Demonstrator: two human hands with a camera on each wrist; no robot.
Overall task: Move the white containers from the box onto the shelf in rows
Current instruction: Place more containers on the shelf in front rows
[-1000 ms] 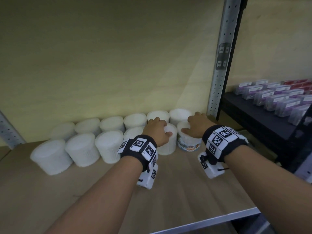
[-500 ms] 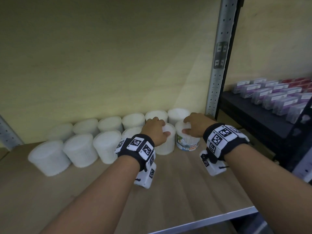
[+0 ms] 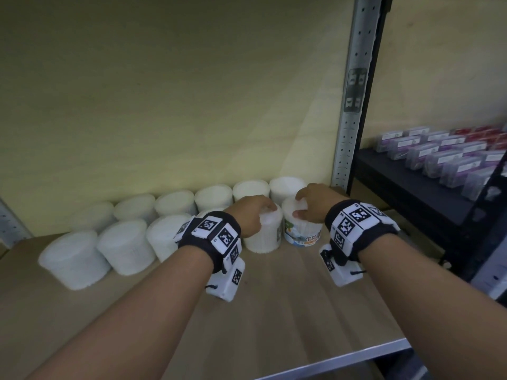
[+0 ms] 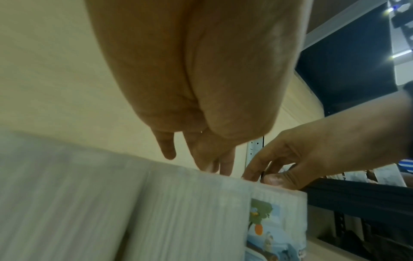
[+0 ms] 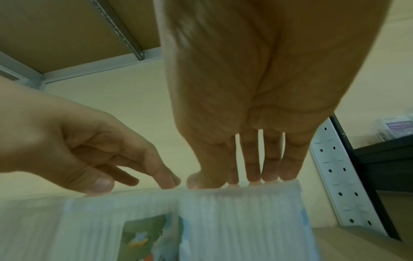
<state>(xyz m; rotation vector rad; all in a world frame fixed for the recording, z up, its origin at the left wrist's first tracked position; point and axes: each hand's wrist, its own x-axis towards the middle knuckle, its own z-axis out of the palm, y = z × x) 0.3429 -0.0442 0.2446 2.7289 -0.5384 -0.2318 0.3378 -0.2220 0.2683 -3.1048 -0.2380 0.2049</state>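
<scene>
Two tubs side by side: left hand point(image 3: 251, 215) fingertips resting loosely on plain tub point(image 3: 264, 233), right hand point(image 3: 312, 202) pinching printed tub point(image 3: 301, 229) lid; nudging toward 12 o'clock could knock back row point(image 3: 214, 197)

left hand point(image 3: 248, 215) hides the top of one white container point(image 3: 264, 237); the container at its 9 o'clock is mostly behind the left wristband point(image 3: 211, 234). right hand point(image 3: 315, 202) hides part of the labelled container's lid point(image 3: 301, 208). label print point(image 3: 311, 238) too small to read in full. left wrist view: container walls point(image 4: 89, 203) smeared by blur, fingertips cut by the lid edge. purple-labelled packs point(image 3: 444, 157) at 3 o'clock: print illegible, row cut by frame edge.
</scene>
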